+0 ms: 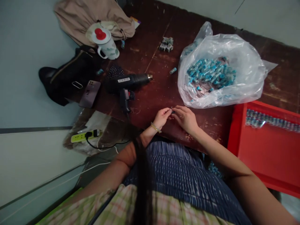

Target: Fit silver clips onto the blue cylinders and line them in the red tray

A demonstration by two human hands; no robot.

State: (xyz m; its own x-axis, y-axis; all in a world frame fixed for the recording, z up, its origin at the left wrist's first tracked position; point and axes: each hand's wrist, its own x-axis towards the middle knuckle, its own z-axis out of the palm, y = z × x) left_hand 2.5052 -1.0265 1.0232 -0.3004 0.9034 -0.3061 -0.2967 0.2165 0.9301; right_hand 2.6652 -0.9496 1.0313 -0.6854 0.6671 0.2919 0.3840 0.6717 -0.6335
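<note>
My left hand (163, 116), with a bracelet at the wrist, is closed in a pinch at the table's front edge. My right hand (186, 118) meets it there, fingers bent and closed. Between the fingertips of both shows a small dark piece (173, 112), mostly covered and too small to name. Beyond the right hand lies an open clear plastic bag (246, 78) holding many small blue-ended cylinders (211, 71). One loose cylinder (173, 71) rests on the table left of the bag. A black heat gun (133, 82) lies to the left of my hands.
On the right, a red tray (269, 150) holds rows of small clear cylinders (272, 120). Farther left are a phone (90, 93), a lidded mug (109, 47), a black bag (67, 75) and a beige cloth bag (77, 18). A corded power strip (82, 137) lies lower left.
</note>
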